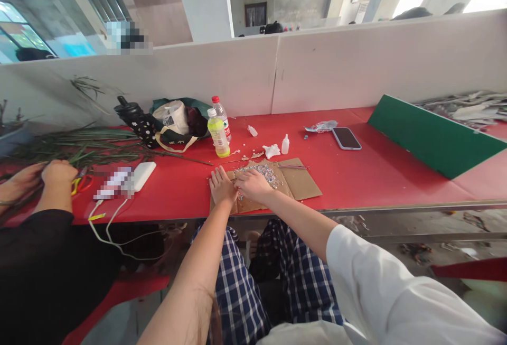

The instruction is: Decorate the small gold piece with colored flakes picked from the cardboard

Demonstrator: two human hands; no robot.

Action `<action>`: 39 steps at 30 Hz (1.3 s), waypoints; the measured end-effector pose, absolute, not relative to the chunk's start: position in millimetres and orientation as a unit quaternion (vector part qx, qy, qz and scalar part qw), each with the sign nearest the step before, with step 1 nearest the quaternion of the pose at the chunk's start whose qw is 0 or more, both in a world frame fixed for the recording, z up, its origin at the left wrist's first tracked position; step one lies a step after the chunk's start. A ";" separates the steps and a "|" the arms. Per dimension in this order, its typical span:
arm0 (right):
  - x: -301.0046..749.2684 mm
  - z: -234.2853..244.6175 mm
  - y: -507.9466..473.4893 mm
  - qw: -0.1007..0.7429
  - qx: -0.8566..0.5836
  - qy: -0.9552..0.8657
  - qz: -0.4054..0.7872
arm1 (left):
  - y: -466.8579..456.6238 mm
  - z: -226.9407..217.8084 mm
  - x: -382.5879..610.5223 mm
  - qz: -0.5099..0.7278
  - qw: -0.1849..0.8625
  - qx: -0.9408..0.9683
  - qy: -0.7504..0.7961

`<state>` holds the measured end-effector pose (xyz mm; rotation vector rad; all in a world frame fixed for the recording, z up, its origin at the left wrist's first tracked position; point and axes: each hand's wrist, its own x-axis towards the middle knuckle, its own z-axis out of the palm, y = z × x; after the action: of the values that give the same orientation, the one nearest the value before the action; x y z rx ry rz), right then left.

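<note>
My left hand rests palm down on a flattened cardboard sheet, at the edge of a pile of glittering fragments. My right hand lies just beside it, partly over the pile and touching the fragments. Neither hand visibly holds anything. The two sets of fingertips nearly meet, and the hands hide part of the pile. A thin metal tool with a pink tip, perhaps tweezers, lies on the cardboard beyond my right hand.
A co-worker's hands work among long green leaves at the left, near red-handled scissors. On the red table stand bottles, small glue bottles, a phone and a green board, before a white partition.
</note>
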<state>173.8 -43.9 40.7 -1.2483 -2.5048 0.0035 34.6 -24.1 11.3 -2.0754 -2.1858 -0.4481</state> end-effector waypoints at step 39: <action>293.2 -5.0 -80.3 0.224 -0.637 -0.734 0.081 | -18.3 9.4 50.1 -0.281 -0.071 -0.692 -0.662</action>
<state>293.2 -80.3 -5.0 -1.7570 -2.0249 0.2223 50.1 -18.3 9.4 -2.2773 -2.1785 -0.9252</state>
